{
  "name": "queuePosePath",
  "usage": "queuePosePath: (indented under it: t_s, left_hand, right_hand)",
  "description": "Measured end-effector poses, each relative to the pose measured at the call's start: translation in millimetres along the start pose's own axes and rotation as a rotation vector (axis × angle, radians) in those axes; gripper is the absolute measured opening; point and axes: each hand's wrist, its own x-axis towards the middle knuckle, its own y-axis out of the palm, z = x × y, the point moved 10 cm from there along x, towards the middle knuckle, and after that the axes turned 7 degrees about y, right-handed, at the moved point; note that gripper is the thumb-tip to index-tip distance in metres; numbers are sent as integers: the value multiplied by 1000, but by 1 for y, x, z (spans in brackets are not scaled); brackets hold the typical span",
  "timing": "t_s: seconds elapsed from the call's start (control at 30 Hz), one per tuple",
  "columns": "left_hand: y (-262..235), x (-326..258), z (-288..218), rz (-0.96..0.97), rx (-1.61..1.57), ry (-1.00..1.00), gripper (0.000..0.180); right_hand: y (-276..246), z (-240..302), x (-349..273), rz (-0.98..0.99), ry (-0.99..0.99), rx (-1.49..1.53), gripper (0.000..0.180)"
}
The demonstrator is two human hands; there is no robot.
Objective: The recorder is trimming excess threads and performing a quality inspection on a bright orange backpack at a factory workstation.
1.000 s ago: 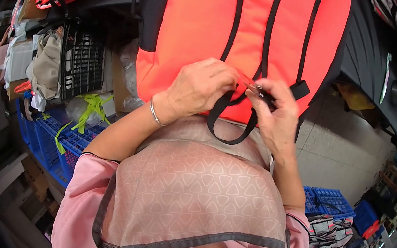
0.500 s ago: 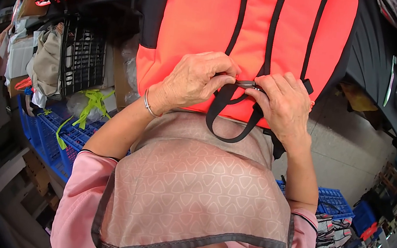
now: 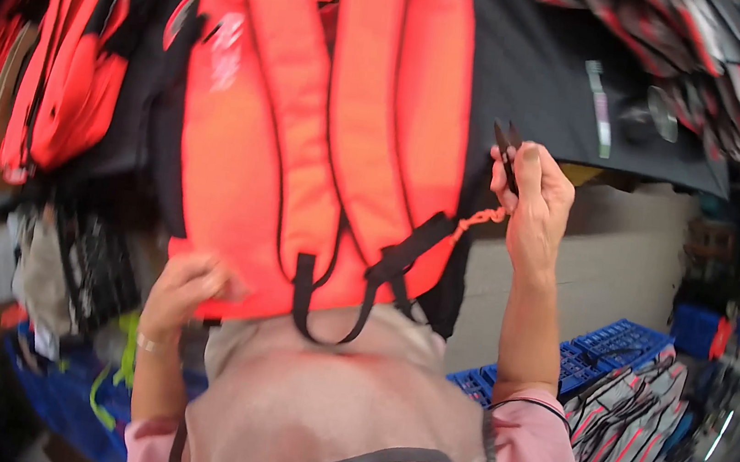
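Note:
An orange-red backpack (image 3: pixel 254 161) lies with its two padded shoulder straps facing up, its near end against my apron. Beyond its right edge, my right hand (image 3: pixel 536 196) is raised, closed around small black thread snips (image 3: pixel 505 151) with the blades pointing away from me. A knotted orange cord (image 3: pixel 480 219) runs from that hand to the backpack's lower right corner, beside a black webbing strap (image 3: pixel 414 246). A black webbing loop (image 3: pixel 325 334) hangs over the near edge. At the lower left corner is my left hand (image 3: pixel 187 292), its fingers bent and smeared by motion.
A second orange-red bag (image 3: pixel 73 93) lies at the left on the black-covered table (image 3: pixel 548 96). A toothbrush (image 3: pixel 599 111) and a clear cup (image 3: pixel 661 114) stand to the right. Blue crates (image 3: pixel 610 348) are below at the right, near stacked grey striped pieces (image 3: pixel 628 420).
Both hands have left the webbing at the near edge. My right hand has gone up and right with the snips; my left hand has moved left and nearer. The view has shifted.

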Motion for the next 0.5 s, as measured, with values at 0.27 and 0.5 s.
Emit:
queuePosePath:
  t_s: [0.27,0.5]
  left_hand:
    - [-83,-43,0,-421,-233,255,37]
    - [-143,-133,8,-1099,862,157,20]
  right_hand:
    - [-100,23,124,-389,-202,-597,38]
    - [-130,53,137,-726,-320,-1235,38]
